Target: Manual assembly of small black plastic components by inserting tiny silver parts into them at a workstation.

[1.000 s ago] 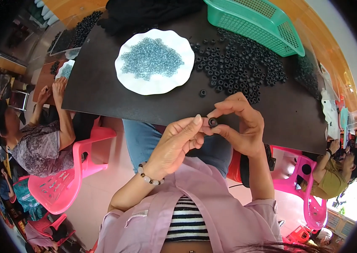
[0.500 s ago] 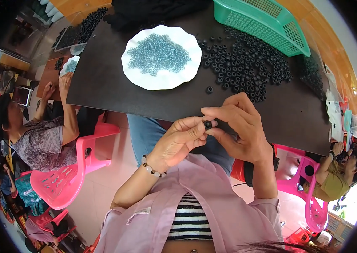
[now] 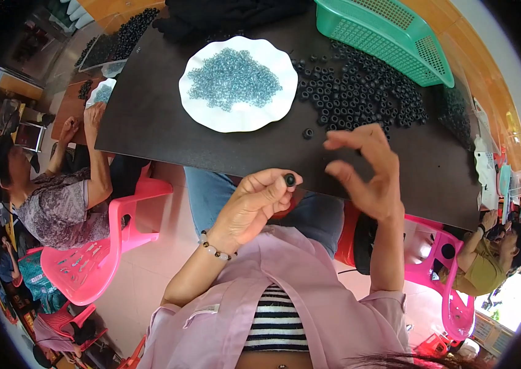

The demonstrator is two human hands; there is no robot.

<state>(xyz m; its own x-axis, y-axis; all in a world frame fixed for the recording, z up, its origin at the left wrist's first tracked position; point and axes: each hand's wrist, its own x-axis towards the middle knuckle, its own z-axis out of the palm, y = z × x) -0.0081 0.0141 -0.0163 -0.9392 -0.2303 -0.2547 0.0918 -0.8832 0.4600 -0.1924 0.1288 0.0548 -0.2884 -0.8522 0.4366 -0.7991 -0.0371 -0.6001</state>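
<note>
Between thumb and fingers, my left hand (image 3: 254,206) pinches a small black ring-shaped part (image 3: 290,179) just in front of the table edge. My right hand (image 3: 368,175) is apart from it, over the table's near edge, thumb and fingers spread with nothing seen between them. One loose black ring (image 3: 307,133) lies on the dark table between my hands and the pile. Beyond my right hand spreads a heap of black rings (image 3: 352,86). A white scalloped plate (image 3: 236,126) carries a mound of small clear bluish pieces (image 3: 232,77).
A green plastic basket (image 3: 383,40) stands at the back right, and black cloth (image 3: 223,21) lies at the back. At left a person (image 3: 63,197) works at another table, near a pink chair (image 3: 91,264). Another person (image 3: 497,258) sits at far right.
My right hand has let go of the black ring and moved up and right, its fingers opening. My left hand keeps the ring and has shifted slightly left.
</note>
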